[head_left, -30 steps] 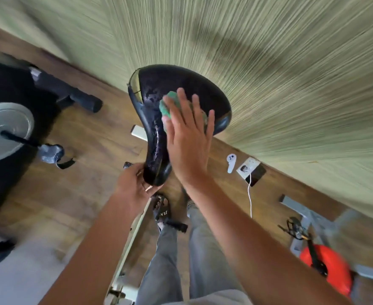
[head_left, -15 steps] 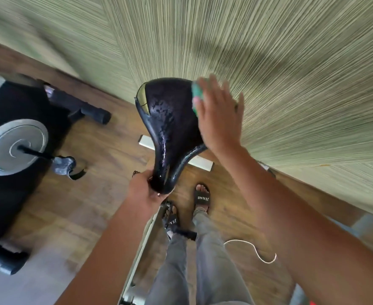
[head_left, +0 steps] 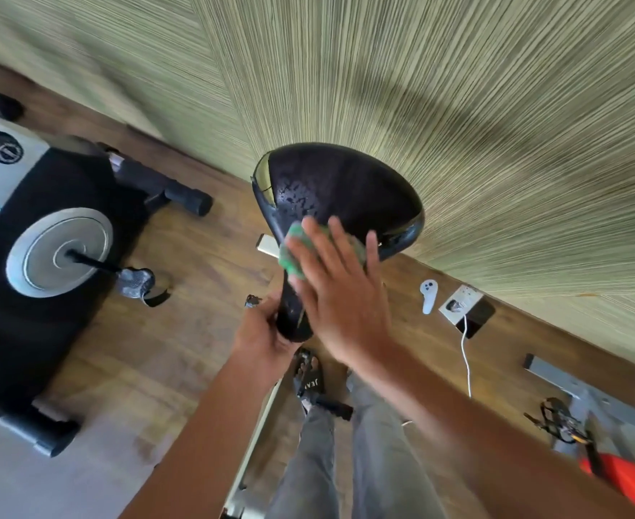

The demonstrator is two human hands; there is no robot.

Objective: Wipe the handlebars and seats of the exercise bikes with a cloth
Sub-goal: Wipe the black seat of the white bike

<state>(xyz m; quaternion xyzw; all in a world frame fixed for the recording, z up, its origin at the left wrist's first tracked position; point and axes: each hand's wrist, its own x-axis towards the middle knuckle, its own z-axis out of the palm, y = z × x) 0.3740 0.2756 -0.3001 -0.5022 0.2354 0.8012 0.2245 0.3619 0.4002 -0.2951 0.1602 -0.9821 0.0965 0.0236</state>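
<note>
A black bike seat fills the middle of the view, its broad rear toward the wall and its narrow nose toward me. Water drops glisten on its left side. My right hand lies flat, fingers straight, and presses a green cloth onto the seat's narrow front part. Most of the cloth is hidden under the palm. My left hand grips the seat's nose from below and the left.
A black exercise bike with a silver disc and pedal stands at left. A white controller, a socket plate with a white cable and a red-wheeled bike are at right. My legs stand on the wood floor.
My right hand has slid the cloth from the seat's wide right rear down to its narrow front. My left hand has kept hold of the nose. The camera view swung rightward.
</note>
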